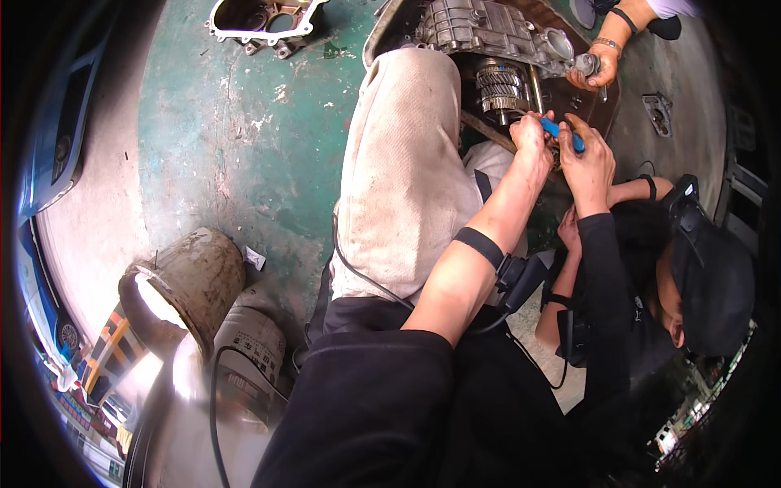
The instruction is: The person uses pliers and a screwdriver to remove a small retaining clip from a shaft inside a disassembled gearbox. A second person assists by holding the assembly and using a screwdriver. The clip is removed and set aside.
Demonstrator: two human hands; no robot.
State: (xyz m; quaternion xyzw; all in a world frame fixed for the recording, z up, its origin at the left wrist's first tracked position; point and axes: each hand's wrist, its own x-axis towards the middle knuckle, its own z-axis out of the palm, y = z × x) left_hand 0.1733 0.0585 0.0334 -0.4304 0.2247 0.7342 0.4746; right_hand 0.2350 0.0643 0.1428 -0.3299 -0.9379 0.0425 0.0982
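My right hand (587,161) is closed around a tool with a blue handle (551,128); its working end is hidden, so I cannot tell its exact kind. My left hand (530,134) is closed at the handle's far end, its fingertips mostly out of sight. Just beyond the left hand lies a shaft with a stack of metal gears (499,88). Behind the gears is a grey ribbed gearbox housing (480,28). Both sit in a rusty brown pan (608,106).
At the upper right, another person's hand (600,67) holds a round metal part. A second person in a black cap (716,285) crouches close at my right. An open housing (264,32) and a metal bracket (657,114) lie on the floor; dirty buckets (199,272) stand left.
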